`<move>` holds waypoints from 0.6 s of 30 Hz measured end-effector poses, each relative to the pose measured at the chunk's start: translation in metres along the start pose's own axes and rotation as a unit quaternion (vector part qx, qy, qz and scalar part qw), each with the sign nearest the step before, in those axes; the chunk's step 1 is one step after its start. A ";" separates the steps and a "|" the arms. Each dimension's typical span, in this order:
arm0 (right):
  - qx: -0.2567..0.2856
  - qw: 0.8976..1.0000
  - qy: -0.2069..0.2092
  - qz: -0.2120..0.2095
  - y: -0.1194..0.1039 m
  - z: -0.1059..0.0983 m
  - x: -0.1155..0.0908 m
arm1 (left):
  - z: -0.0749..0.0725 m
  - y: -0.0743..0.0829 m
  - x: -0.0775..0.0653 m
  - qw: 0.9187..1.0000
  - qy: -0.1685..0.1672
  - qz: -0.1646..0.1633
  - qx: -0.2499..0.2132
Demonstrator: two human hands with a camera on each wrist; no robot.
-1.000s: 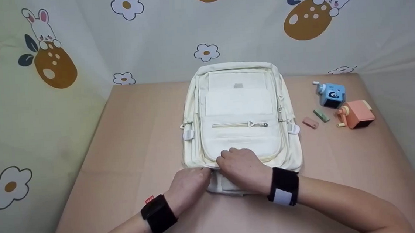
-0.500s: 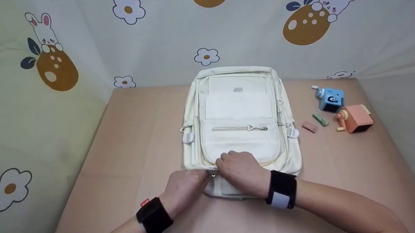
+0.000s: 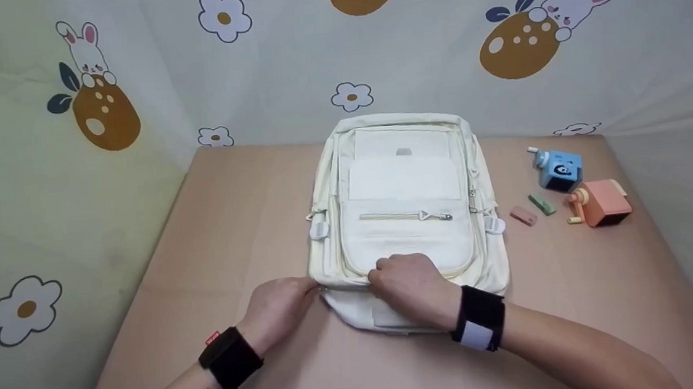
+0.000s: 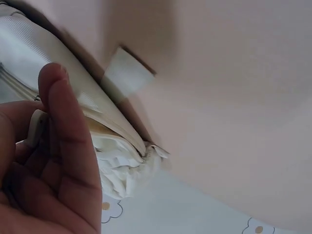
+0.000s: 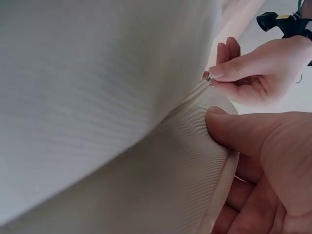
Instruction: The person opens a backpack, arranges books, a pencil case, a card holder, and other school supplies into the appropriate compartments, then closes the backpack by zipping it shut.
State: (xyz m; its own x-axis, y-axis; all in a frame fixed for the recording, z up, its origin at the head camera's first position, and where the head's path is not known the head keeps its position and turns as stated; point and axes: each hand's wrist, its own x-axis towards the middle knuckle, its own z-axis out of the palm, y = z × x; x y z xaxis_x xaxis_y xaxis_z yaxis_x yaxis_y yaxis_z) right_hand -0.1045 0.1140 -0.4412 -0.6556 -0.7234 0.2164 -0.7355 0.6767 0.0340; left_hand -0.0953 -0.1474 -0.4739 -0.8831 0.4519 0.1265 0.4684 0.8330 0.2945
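Observation:
A cream backpack (image 3: 407,177) lies front up in the middle of the table. At its lower left corner my left hand (image 3: 279,308) pinches a zipper pull. The left wrist view shows the pale pull tab (image 4: 36,128) between thumb and fingers of the left hand (image 4: 58,161); in the right wrist view the metal zipper slider (image 5: 208,78) shows at its fingertips. My right hand (image 3: 412,288) grips the fabric at the bag's lower front edge. The thumb of the right hand (image 5: 265,165) presses the ribbed fabric (image 5: 185,141), with its fingers curled behind.
Right of the bag stand a blue crank pencil sharpener (image 3: 560,170) and a pink one (image 3: 607,202). A pink eraser-like block (image 3: 522,216) and a green one (image 3: 542,204) lie beside them. Patterned cloth (image 3: 286,57) hangs behind the table (image 3: 225,229).
My left hand has moved left along the bag's lower edge to its corner with the zipper pull. The right hand keeps its grip on the fabric. The view has shifted slightly.

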 end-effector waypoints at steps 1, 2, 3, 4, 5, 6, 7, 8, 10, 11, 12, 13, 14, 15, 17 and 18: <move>-0.004 1.000 0.000 -0.002 0.000 0.000 0.000 | 0.000 0.000 0.000 1.000 0.000 -0.003 -0.004; -0.010 1.000 0.000 -0.005 -0.001 0.000 0.000 | 0.000 0.000 -0.001 1.000 0.000 -0.004 -0.006; -0.015 1.000 -0.002 -0.007 -0.002 0.000 0.000 | 0.000 0.000 -0.001 1.000 0.000 -0.004 -0.007; -0.018 1.000 -0.003 -0.008 -0.003 -0.001 0.001 | 0.001 0.000 0.000 1.000 0.000 -0.002 -0.006; -0.022 1.000 -0.003 -0.009 -0.004 -0.001 0.001 | 0.001 0.000 0.000 1.000 0.003 0.000 -0.003; -0.024 1.000 -0.002 -0.012 -0.006 -0.003 0.002 | 0.002 0.000 0.000 1.000 0.005 0.003 0.001; -0.026 1.000 -0.001 -0.014 -0.008 -0.003 0.004 | 0.003 0.001 0.000 1.000 0.008 0.006 0.006; -0.029 0.999 0.001 -0.017 -0.011 -0.004 0.006 | 0.004 0.001 0.001 1.000 0.010 0.007 0.010; -0.031 0.999 0.005 -0.024 -0.016 -0.005 0.010 | 0.005 0.001 0.001 1.000 0.011 0.006 0.013; -0.034 0.999 0.005 -0.030 -0.018 -0.005 0.013 | 0.006 0.002 0.001 1.000 0.008 0.003 0.011; -0.039 0.999 0.004 -0.035 -0.021 -0.005 0.015 | 0.007 0.002 0.002 1.000 0.004 0.001 0.008; -0.046 0.998 0.000 -0.041 -0.023 -0.004 0.017 | 0.008 0.002 0.002 1.000 0.001 0.000 0.005; -0.054 0.997 -0.004 -0.047 -0.025 -0.003 0.019 | 0.008 0.002 0.002 1.000 -0.003 -0.002 0.002; -0.062 0.997 -0.007 -0.053 -0.027 -0.002 0.020 | 0.009 0.002 0.002 1.000 -0.006 -0.002 0.000; -0.078 0.995 -0.015 -0.062 -0.030 0.000 0.021 | 0.009 0.002 0.002 1.000 -0.011 -0.001 0.002; -0.086 0.994 -0.017 -0.066 -0.031 0.001 0.021 | 0.009 0.001 0.002 1.000 -0.011 -0.001 0.006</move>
State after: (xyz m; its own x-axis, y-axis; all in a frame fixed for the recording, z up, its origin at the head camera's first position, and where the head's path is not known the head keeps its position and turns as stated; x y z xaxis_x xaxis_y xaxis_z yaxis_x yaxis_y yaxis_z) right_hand -0.0955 0.0778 -0.4383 -0.5633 -0.8096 0.1651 -0.7772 0.5870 0.2267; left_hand -0.0960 -0.1427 -0.4816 -0.8829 0.4577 0.1049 0.4677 0.8371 0.2838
